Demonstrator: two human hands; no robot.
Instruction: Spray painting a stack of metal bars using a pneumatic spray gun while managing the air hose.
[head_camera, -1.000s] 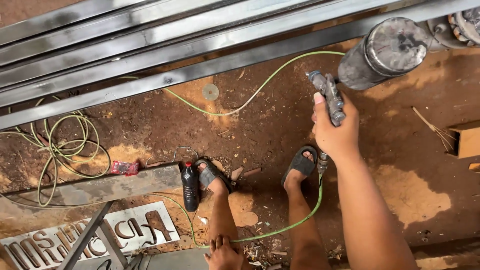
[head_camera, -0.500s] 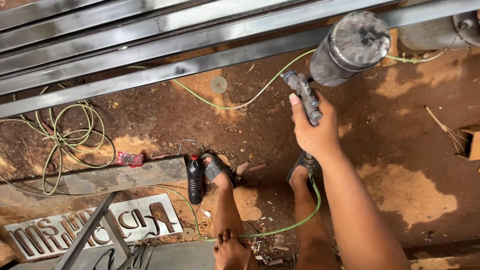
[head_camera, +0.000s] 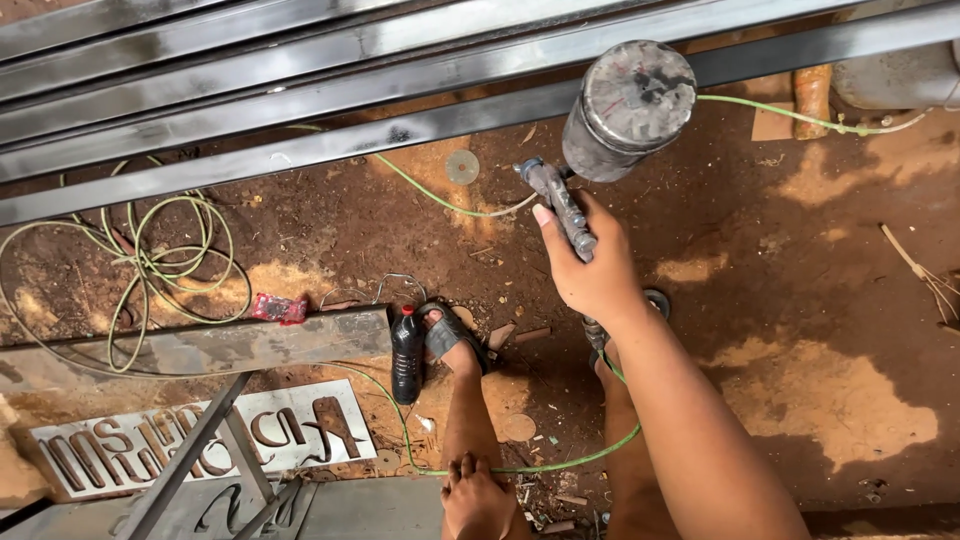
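My right hand (head_camera: 590, 270) grips the handle of a paint spray gun (head_camera: 560, 205), whose round metal cup (head_camera: 630, 105) sits on top, smeared with dark paint. The gun points toward the long dark metal bars (head_camera: 300, 110) that cross the top of the view. A green air hose (head_camera: 520, 465) runs from the gun's base down past my legs. My left hand (head_camera: 475, 500) rests on my left knee at the bottom, fingers loosely curled, holding nothing. Both feet wear dark sandals (head_camera: 450, 335) on the red dirt floor.
A dark plastic bottle (head_camera: 406, 355) stands beside my left foot, next to a flat steel bar (head_camera: 200, 345). Green hose coils (head_camera: 150, 260) lie on the left. A cut-out metal letter plate (head_camera: 200, 440) lies at bottom left, and a small red object (head_camera: 280, 308) near the bar.
My right hand has carried the spray gun leftward along the metal bars, and my view has shifted with it. The left hand stays on the knee.
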